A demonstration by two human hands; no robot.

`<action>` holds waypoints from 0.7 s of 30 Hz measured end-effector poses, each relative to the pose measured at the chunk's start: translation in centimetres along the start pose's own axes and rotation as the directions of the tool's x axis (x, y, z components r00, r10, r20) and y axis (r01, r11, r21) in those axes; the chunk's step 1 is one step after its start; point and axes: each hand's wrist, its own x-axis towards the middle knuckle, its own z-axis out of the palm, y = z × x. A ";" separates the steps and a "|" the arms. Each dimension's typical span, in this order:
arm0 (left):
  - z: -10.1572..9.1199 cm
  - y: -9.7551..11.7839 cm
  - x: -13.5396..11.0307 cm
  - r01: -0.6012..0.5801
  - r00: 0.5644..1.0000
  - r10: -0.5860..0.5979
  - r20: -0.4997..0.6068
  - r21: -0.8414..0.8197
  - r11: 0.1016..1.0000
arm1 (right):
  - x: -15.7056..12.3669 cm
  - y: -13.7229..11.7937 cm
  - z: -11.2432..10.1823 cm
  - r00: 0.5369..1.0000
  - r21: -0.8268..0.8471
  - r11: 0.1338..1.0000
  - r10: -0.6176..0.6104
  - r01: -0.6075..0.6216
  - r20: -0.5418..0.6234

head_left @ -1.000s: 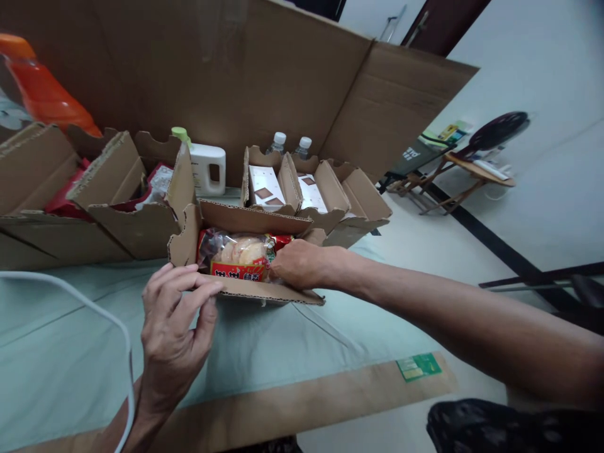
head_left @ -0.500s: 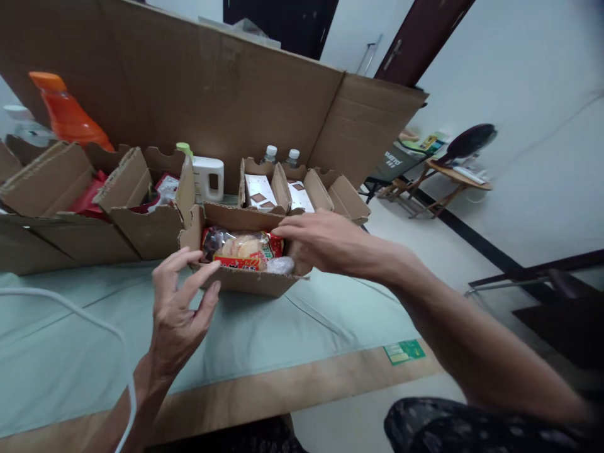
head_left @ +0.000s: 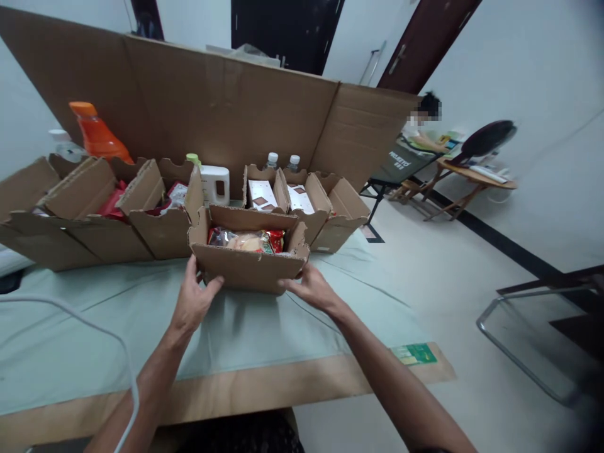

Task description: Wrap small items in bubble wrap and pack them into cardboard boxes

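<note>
A small open cardboard box [head_left: 245, 267] stands on the pale green table cover [head_left: 264, 327], with a red and clear snack packet [head_left: 248, 240] lying inside it. My left hand [head_left: 193, 299] presses against the box's front left corner, thumb and fingers around the edge. My right hand [head_left: 309, 290] holds the front right corner from below. Both hands grip the box.
More cardboard boxes [head_left: 141, 214] stand in a row behind, with white cartons [head_left: 262, 194], a white jug [head_left: 214, 184], two water bottles [head_left: 271, 160] and an orange bottle [head_left: 97, 135]. A tall cardboard sheet [head_left: 226, 107] walls the back. A white cable [head_left: 94, 327] crosses left. A person sits far right.
My right hand came out of the box and moved down to its front right corner. My left hand closed on the left corner. The box now sits level, seen from further back.
</note>
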 end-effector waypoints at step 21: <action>-2.9 1.3 -4.7 -0.032 0.999 0.033 -0.036 0.054 0.998 | -11.2 -4.1 5.8 0.941 -0.073 0.997 -0.008 -0.018 -0.337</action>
